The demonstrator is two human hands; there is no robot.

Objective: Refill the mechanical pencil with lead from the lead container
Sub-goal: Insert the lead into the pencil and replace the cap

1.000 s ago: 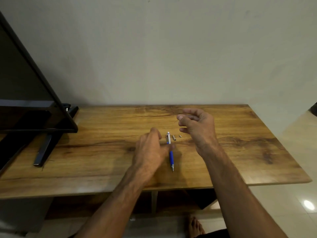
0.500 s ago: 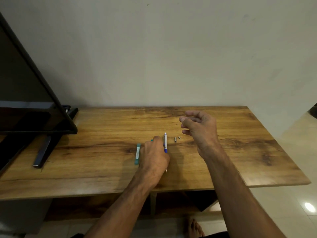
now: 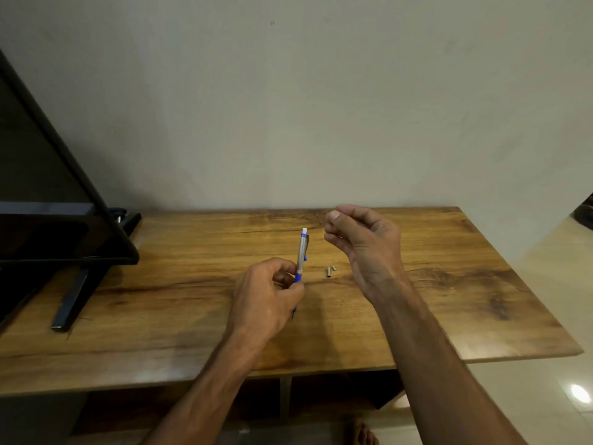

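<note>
My left hand (image 3: 266, 300) grips the mechanical pencil (image 3: 302, 248) by its blue lower barrel and holds it nearly upright above the wooden table (image 3: 449, 284), with the white top end up. My right hand (image 3: 362, 239) hovers just right of the pencil's top. Its thumb and forefinger are pinched together as on a thin lead, which is too fine to make out. Two small metal pencil parts (image 3: 329, 272) lie on the table between my hands. The lead container is hidden from view.
A black TV screen (image 3: 48, 220) leans in at the left, and its stand leg (image 3: 72, 300) rests on the table. A plain wall runs behind the table's far edge. Below the front edge are an open shelf and a bare foot (image 3: 362, 435).
My left hand has picked the pencil up off the table and raised it upright. The green lead container seen beside that hand half a second ago is out of sight. My right hand has stayed pinched.
</note>
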